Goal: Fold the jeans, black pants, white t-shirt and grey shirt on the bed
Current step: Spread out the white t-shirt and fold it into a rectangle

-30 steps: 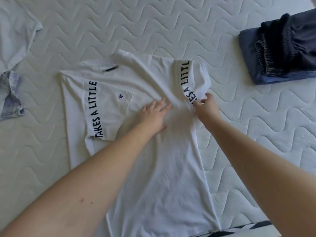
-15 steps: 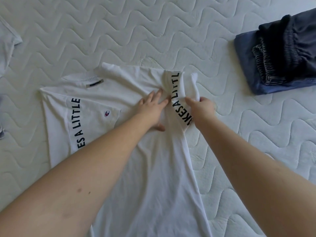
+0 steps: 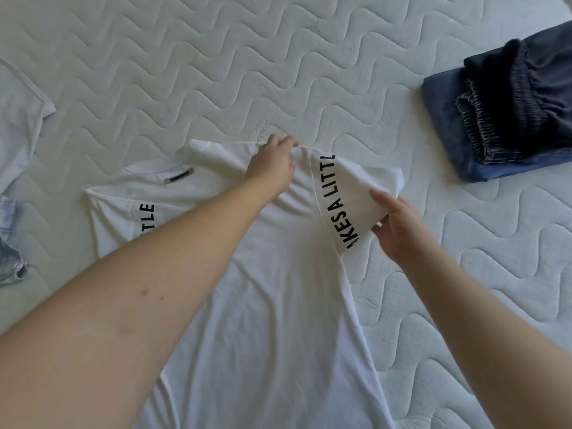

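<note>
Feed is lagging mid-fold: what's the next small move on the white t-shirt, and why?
Probably lay the right sleeve inward across the white t-shirt and flatten it. The right hand grips its raised lower edge, the left hand grips the shoulder edge, and the other sleeve already lies folded in.

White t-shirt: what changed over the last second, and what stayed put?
The left hand left the shirt's middle, where it lay flat, moved up and now grips the shoulder edge of the white t-shirt. The right hand keeps hold of the printed sleeve, now lifted off the body. The folded jeans and black pants stayed stacked.
</note>
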